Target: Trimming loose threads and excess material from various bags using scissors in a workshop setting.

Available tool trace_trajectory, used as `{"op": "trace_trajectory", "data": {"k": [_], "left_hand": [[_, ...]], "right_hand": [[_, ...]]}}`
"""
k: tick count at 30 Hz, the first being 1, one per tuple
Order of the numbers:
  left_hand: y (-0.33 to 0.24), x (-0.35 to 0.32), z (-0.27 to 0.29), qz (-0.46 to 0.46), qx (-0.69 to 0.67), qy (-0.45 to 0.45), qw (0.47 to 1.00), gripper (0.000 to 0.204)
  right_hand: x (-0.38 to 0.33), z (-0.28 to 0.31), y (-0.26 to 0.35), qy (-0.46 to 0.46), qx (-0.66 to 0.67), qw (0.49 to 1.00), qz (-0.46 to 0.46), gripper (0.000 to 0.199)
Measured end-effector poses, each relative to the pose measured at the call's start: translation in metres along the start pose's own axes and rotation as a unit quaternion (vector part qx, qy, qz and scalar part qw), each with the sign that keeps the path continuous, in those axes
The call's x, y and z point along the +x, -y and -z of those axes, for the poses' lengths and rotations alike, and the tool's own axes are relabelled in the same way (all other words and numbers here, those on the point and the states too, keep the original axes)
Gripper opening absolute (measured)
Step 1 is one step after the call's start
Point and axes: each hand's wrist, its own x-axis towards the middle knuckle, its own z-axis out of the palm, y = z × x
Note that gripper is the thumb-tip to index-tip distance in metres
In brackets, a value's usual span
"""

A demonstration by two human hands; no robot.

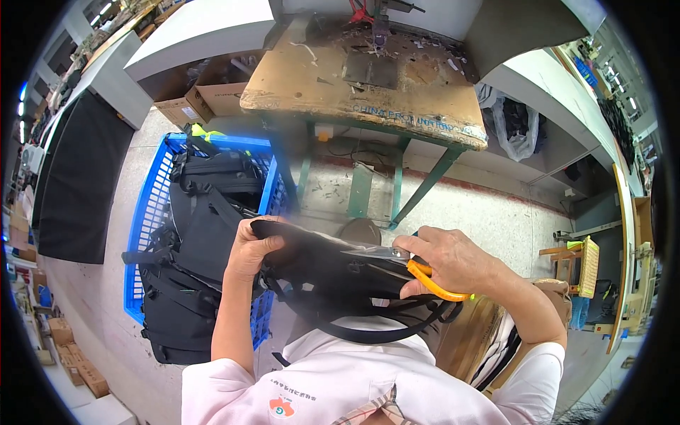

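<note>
Sideways: scissors (397, 256) in right hand (453, 261), blades pointing left.

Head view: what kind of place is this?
Likely a sewing or bag-making workshop. A worn sewing machine table stands ahead, a blue crate holds black bags, and the right hand works orange-handled scissors on a black bag held by the left hand.

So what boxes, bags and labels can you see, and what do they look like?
Cardboard box: brown, open, under the white table behind the blue crate, with a small white label.
Small cardboard boxes: brown, in a row on the floor at far left.
Plastic bag: clear, crumpled, dark things inside, right of the worn wooden table.
Table edge: printed blue lettering.
</note>
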Motion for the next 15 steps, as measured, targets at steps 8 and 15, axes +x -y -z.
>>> {"op": "trace_trajectory", "data": {"k": [8,15], "left_hand": [[0.002,0.001,0.001,0.004,-0.012,-0.006,1.0,0.024],[0.0,0.001,-0.003,0.045,-0.006,-0.032,0.998,0.026]], "right_hand": [[0.003,-0.003,-0.003,0.022,0.012,1.0,-0.014,0.059],[0.012,-0.003,0.003,-0.008,-0.003,1.0,0.015,0.055]]}}
